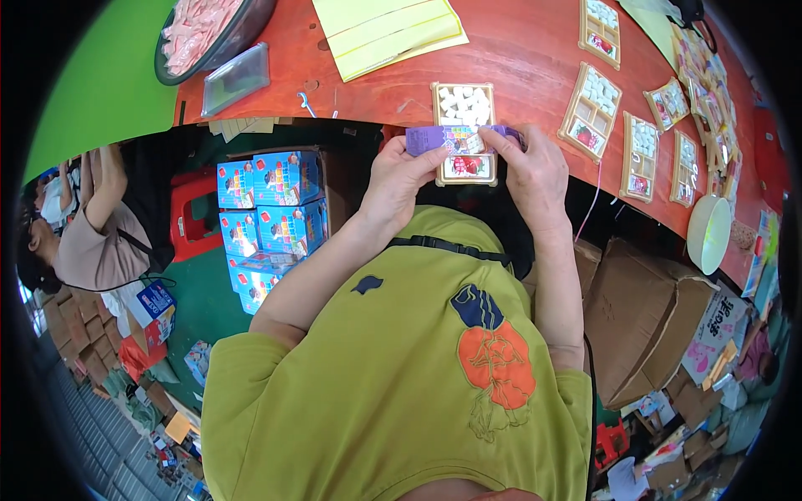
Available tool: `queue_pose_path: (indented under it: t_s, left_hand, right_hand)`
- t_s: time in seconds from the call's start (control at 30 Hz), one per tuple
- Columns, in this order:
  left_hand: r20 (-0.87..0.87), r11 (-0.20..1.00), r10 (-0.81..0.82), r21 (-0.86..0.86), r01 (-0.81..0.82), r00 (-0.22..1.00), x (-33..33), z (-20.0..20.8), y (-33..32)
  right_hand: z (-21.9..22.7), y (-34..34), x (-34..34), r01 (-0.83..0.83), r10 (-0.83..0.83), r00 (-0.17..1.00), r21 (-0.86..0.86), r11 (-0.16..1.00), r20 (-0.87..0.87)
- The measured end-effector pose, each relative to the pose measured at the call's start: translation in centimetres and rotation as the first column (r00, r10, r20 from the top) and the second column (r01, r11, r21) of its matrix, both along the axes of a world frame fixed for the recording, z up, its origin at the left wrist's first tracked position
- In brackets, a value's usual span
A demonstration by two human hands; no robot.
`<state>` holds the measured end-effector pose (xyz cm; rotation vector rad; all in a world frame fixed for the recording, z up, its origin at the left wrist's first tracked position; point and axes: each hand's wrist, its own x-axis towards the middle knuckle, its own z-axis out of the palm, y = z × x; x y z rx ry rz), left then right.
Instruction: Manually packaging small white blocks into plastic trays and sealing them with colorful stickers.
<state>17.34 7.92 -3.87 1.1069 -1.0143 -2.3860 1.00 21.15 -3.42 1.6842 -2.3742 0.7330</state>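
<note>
A purple printed cardboard sleeve point(423, 140) crosses the middle of a tan compartment tray point(436, 102) at the table's near edge. White cube-like pieces fill the tray's far part, and a packet with a red strawberry picture lies in its near part. My left hand point(394, 182) grips the sleeve's left end, thumb on top. At the right end my right hand point(533, 174) pinches it, with thumb and forefinger over the printed face. The undersides of both hands are hidden, and I cannot tell whether the sleeve wraps fully round the tray.
More filled trays point(573, 125) lie to the right, near a pale green bowl point(708, 235). Yellow sheets point(393, 33), a clear plastic case point(237, 79) and a dark basin point(244, 46) of pink packets are at the far left. Blue boxes point(288, 225) stack below; another person point(96, 242) is left.
</note>
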Motion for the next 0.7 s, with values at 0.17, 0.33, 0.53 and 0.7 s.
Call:
queue_pose_path:
  t_s: [0.17, 0.33, 0.53, 0.7]
  left_hand:
    - [-0.071, 0.999, 0.039, -0.003, -0.040, 0.997, 0.6, -0.3, -0.3]
    - [-0.143, 0.999, -0.025, -0.041, 0.019, 0.989, 0.7, 1.7, -0.8]
    - [-0.205, 0.997, 0.015, -0.068, -0.030, 0.979, -0.3, 3.2, 0.2]
    - [-0.254, 0.994, -0.028, -0.110, 0.000, 0.967, -1.1, 3.6, 1.0]
  right_hand:
    - [-0.3, 0.7, 0.4, 0.115, -0.002, 0.884, -0.212, 0.970, 0.468]
    - [-0.1, 1.7, 1.0, 0.353, 0.156, 0.198, -0.219, 0.910, 0.968]
    - [3.3, 0.7, 3.3, 0.394, 0.320, 0.094, -0.331, 0.857, 0.943]
    - [3.9, 0.8, 3.7, 0.518, 0.336, 0.132, -0.354, 0.779, 0.933]
